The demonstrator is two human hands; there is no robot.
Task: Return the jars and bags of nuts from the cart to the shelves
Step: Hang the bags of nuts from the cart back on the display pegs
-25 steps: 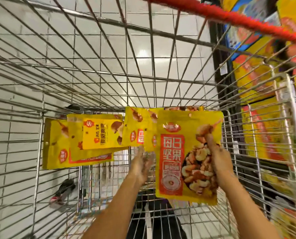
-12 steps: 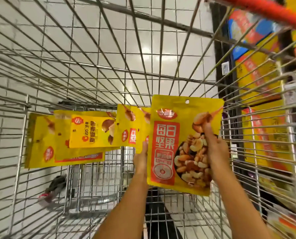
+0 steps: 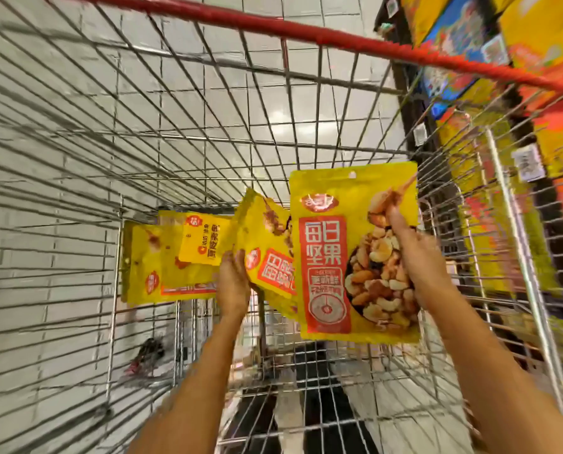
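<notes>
Inside the wire cart (image 3: 116,178), my right hand (image 3: 417,257) grips an upright yellow bag of mixed nuts (image 3: 326,257) with a red label, thumb on its front. My left hand (image 3: 232,286) grips a second yellow nut bag (image 3: 267,257), tilted and lifted just left of the first one. Several more yellow bags (image 3: 172,257) lie in a stack at the cart's far end, to the left of my left hand. No jars are visible.
The cart's red handle bar (image 3: 306,31) crosses the top. Store shelves with yellow and blue packages (image 3: 463,40) and price tags stand to the right of the cart. White tiled floor shows through the wire. A cart wheel (image 3: 149,355) sits lower left.
My right hand has raised its bag higher and to the right. My left hand has taken hold of a second bag and tilted it up off the pile.
</notes>
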